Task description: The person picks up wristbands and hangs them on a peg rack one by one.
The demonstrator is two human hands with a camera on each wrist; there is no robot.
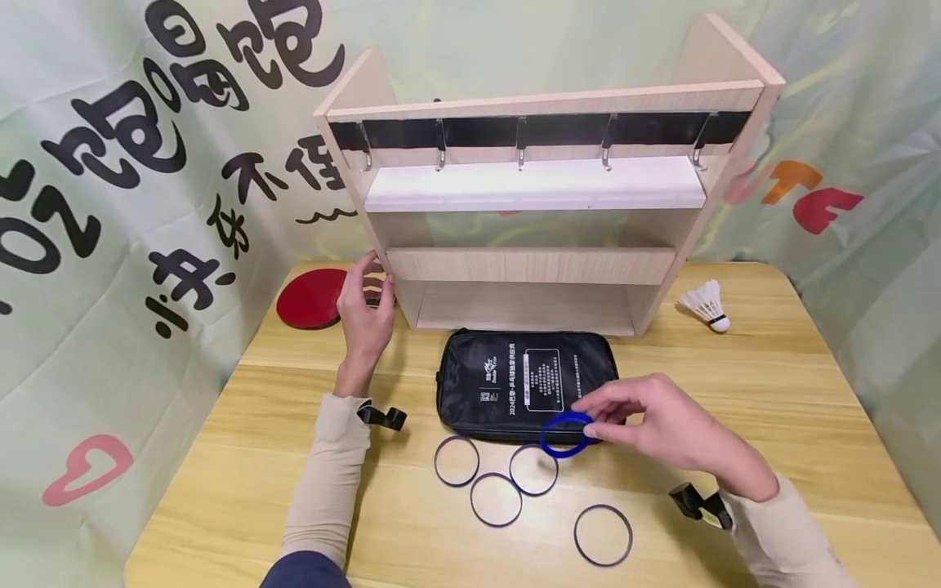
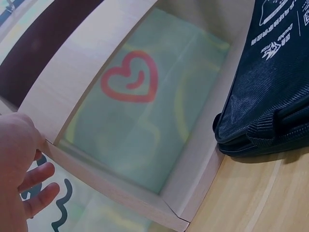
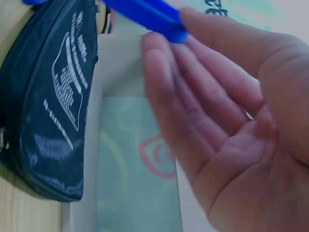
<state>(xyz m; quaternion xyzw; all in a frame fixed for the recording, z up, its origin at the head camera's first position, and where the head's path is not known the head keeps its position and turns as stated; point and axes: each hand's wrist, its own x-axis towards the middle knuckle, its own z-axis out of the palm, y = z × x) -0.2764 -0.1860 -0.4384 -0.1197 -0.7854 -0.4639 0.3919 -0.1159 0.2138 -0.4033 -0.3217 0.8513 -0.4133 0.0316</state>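
My right hand (image 1: 665, 420) pinches a blue ring (image 1: 546, 441) between thumb and fingertips, above the front edge of a black zippered case (image 1: 478, 351). In the right wrist view part of the blue ring (image 3: 145, 14) shows at the fingertips. At the left side of a light wooden shelf rack (image 1: 529, 265), my left hand (image 1: 365, 318) touches the side panel, its fingers loosely extended. The left wrist view shows this hand (image 2: 19, 164) by the rack's edge. Several thin dark rings lie on the table before the case, among them a near-right ring (image 1: 576, 539).
A red table tennis bat (image 1: 312, 298) lies left of the rack, partly behind my left hand. To the right rests a white shuttlecock (image 1: 706, 305). Metal hooks (image 1: 521, 155) hang along the rack's black strip, above a white ledge (image 1: 537, 184). A printed curtain (image 1: 184, 163) surrounds the table.
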